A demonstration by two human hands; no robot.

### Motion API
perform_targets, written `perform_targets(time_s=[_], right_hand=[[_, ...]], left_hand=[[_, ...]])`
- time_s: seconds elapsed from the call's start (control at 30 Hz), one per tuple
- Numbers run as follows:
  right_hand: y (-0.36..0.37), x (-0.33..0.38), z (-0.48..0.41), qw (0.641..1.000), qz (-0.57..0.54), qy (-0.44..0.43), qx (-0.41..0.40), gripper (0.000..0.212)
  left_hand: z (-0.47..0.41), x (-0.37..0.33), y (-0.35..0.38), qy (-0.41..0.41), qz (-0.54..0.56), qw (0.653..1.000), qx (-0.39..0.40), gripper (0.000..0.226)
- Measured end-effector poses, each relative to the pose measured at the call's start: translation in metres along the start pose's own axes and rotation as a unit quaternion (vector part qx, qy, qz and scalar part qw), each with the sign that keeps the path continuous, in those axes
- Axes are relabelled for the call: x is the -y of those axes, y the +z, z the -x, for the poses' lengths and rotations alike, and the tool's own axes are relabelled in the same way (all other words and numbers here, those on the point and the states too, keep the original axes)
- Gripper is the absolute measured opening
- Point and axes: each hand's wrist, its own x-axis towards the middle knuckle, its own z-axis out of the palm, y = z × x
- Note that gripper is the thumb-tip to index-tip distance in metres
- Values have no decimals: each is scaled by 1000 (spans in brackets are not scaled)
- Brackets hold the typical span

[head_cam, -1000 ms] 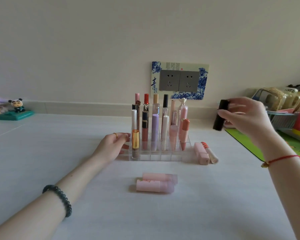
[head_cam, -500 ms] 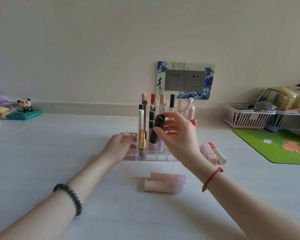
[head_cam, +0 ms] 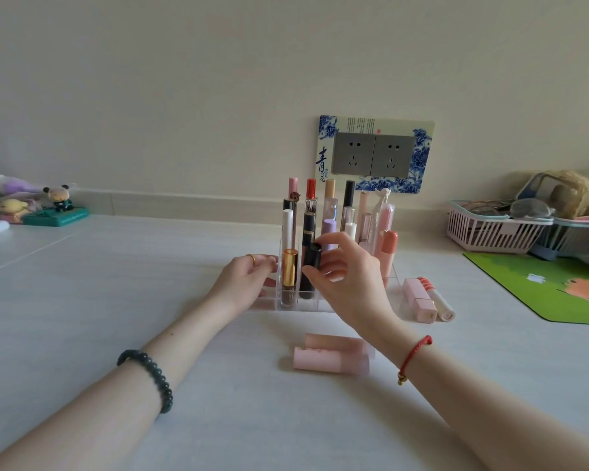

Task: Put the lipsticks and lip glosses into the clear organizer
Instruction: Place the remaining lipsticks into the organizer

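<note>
The clear organizer (head_cam: pixel 323 305) stands mid-table, holding several upright lipsticks and glosses. My right hand (head_cam: pixel 347 273) grips a black lipstick (head_cam: pixel 309 270), which stands tilted in a front-row slot beside a gold-capped gloss (head_cam: pixel 289 273). My left hand (head_cam: pixel 244 282) rests against the organizer's left side, fingers on its wall. Two pink tubes (head_cam: pixel 330 355) lie on the table in front of the organizer. To its right lie a pink square lipstick (head_cam: pixel 419 300) and a white gloss with an orange cap (head_cam: pixel 437 299).
A wall socket plate (head_cam: pixel 374 154) sits behind the organizer. At the right are a green mat (head_cam: pixel 558 287) and a pink basket (head_cam: pixel 490 231) with clutter. Small toy figures (head_cam: pixel 58 202) stand at the far left.
My right hand brought the black lipstick from the far right to the organizer and lowered it into a front-row slot. My left hand stayed on the organizer's side.
</note>
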Motion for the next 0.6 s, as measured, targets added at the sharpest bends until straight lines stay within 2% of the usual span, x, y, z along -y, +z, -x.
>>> perform_targets(time_s=[0.27, 0.6], right_hand=[[3, -5, 2, 999, 50, 10, 18, 33], [3, -5, 0, 998, 61, 25, 25, 34]], left_hand=[[0, 0, 0, 7, -2, 1000, -1, 19], [-1, 2, 0, 3, 2, 1000, -1, 20]])
